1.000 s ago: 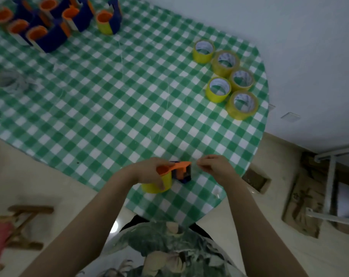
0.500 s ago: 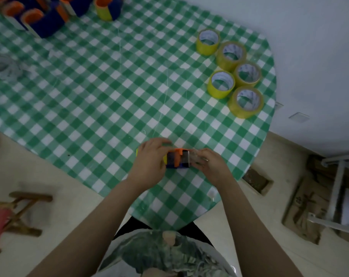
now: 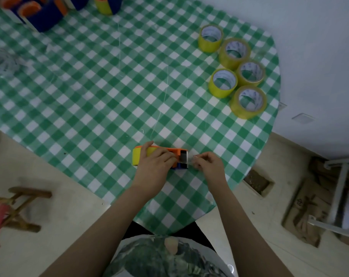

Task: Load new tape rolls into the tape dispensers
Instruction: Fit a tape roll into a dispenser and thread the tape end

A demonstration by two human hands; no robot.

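1. Left-hand grip: the left hand (image 3: 155, 166) is curled over the dispenser (image 3: 180, 156) and its yellow tape roll (image 3: 136, 156), thumb over the far side, pressing it down. Right-hand grip: the right hand (image 3: 207, 164) is closed to a fingertip pinch on what looks like the clear tape end (image 3: 194, 156), just off the cutter end.
2. Location: the dispenser is lying on the tabletop (image 3: 89, 86) at 6 o'clock, near the edge, with its cutter end pointing to 3 o'clock.
3. Change: a second ago the dispenser was held up and tilted off the tabletop; it has since been set down flat and pinned. The right hand has been kept at the cutter end throughout.
4. Meaning, as a judgement: the roll is seated and the free end is being threaded or pulled across the blade. This unit is probably nearly done.
5. Remaining stock: five spare rolls (image 3: 222, 82) are clustered at 2 o'clock, touching or nearly so. Several filled blue-and-orange dispensers (image 3: 42, 17) are parked at 11 o'clock.
6. Materials:
   - the rolls are short, wide cylinders of glossy translucent yellow film on white printed cores;
   - the dispenser is rigid moulded plastic, orange over blue, with a dark plate at the cutter;
   - the tape end is thin, clear and barely visible, so its exact path cannot be told;
   - the tabletop is covered in green-white check cloth, smooth, with faint creases.
7. Clear crumpled wrap (image 3: 2, 60) is lying at 9 o'clock.
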